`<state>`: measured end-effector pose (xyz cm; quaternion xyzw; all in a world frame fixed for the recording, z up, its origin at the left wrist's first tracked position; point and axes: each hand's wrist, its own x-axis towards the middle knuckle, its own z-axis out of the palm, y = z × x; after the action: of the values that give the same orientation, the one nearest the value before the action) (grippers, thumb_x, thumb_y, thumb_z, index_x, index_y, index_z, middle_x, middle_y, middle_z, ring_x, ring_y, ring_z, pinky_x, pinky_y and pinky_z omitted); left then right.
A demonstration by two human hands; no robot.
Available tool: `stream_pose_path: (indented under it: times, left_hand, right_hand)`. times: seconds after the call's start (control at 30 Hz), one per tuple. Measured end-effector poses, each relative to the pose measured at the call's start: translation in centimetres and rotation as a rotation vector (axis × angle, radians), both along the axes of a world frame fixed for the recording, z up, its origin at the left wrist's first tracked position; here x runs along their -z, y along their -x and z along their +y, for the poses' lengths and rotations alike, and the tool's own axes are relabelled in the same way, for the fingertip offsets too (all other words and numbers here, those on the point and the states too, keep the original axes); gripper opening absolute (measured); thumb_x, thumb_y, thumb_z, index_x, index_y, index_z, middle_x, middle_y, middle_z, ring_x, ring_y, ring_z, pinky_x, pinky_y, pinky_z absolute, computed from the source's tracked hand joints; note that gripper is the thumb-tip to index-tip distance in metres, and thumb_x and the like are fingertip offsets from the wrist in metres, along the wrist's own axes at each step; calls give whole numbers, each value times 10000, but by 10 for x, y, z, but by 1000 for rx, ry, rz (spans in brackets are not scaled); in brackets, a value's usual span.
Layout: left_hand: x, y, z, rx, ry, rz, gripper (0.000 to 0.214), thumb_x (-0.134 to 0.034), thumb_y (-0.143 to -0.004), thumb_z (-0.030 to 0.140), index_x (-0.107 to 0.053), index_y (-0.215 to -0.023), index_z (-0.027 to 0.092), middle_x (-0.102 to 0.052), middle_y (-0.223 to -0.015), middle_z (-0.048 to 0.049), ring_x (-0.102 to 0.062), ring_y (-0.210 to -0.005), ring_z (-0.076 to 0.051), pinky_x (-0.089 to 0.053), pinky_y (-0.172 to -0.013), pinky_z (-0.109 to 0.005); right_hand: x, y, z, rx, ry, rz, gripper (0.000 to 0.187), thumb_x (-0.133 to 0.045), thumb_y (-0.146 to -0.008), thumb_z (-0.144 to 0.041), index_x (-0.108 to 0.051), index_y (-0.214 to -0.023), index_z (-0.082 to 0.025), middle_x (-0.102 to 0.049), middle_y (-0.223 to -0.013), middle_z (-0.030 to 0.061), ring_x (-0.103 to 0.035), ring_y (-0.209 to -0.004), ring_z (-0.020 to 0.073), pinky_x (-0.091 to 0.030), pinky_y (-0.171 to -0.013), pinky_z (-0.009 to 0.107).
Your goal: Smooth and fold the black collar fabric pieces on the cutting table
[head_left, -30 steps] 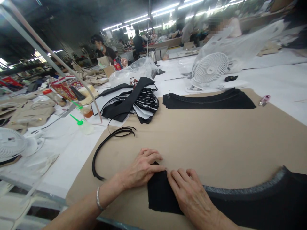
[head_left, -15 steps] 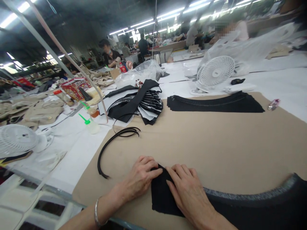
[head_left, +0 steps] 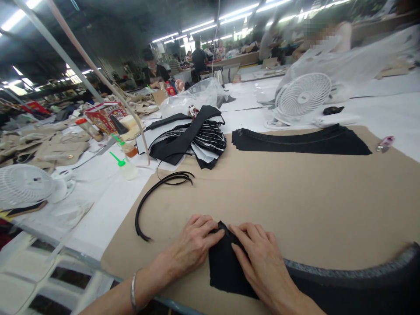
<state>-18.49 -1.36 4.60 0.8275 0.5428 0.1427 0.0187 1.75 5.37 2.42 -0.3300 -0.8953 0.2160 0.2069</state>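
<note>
"So, where's the black piece?"

"Right before me, flat on the brown sheet. It starts at my left hand, passes under my right hand and runs out of view on the right. A grey strip follows its curved far edge."

"And what is your left doing?"

"My thumb lies over the top corner, with the fingers bent beside it. Whether I'm pinching the cloth or only pressing it, I can't tell."

"Your right?"

"It rests on the piece, fingertips at the far edge, thumb a little apart and nearer me. I can't tell if a bit of cloth is caught between them."

"What's around?"

"Black cords curve on the sheet, left of my hands. Farther off is a stack of black pieces, with a fan behind it and a pink clip near its right end. A fanned heap of black and white pieces sits left of the stack."
</note>
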Motion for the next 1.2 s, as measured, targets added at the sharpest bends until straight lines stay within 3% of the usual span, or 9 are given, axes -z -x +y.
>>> stream_pose_path:
  times: [0.33,0.63,0.83,0.97,1.1,1.2]
  left_hand:
    - [4,1,-4,-19,-5,53,385,-423,-911,93,-555,-1253,212,-615,-1126,-82,-503,-1106,-201,-362,-954,-373]
    - [8,1,-6,-74,27,-37,380,-420,-920,100,-569,-1237,244,-614,-1130,-75,-492,-1093,-214,-339,-929,-395]
    - [-1,-6,4,-169,55,-257,221,-475,-915,125,-648,-999,235,-632,-1005,-42,-506,-1018,-197,-332,-897,-395]
    - [-6,-9,15,-316,106,-414,59,-581,-853,141,-578,-837,197,-610,-897,-17,-511,-953,-194,-348,-849,-373]
    - [-9,-7,24,-400,162,-445,163,-564,-773,48,-523,-827,196,-573,-834,12,-503,-883,-181,-349,-814,-358]
    - [-12,-3,29,-402,207,-427,288,-548,-723,24,-573,-948,202,-565,-912,-6,-503,-913,-191,-357,-829,-367]
  right_hand:
    - [-4,2,-2,2,7,-8,370,-508,-868,-115,-580,-1186,-290,-600,-1101,31,-512,-994,219,-337,-800,391]
    - [6,-1,-1,-8,-64,-5,424,-432,-901,-99,-498,-1304,-210,-604,-1120,68,-508,-990,217,-328,-808,392]
    - [4,-2,-4,-22,-93,41,326,-504,-876,-129,-594,-1177,-216,-637,-1008,42,-526,-912,212,-320,-793,385]
    - [5,0,-3,-7,-98,70,310,-517,-871,-123,-605,-1154,-214,-641,-991,41,-530,-894,209,-318,-787,380]
    - [5,0,-3,-2,-64,58,302,-520,-876,-136,-604,-1152,-221,-637,-1002,51,-528,-912,220,-318,-795,378]
    - [3,1,-2,-3,-30,34,313,-528,-883,-150,-581,-1182,-228,-637,-996,43,-527,-907,218,-314,-792,374]
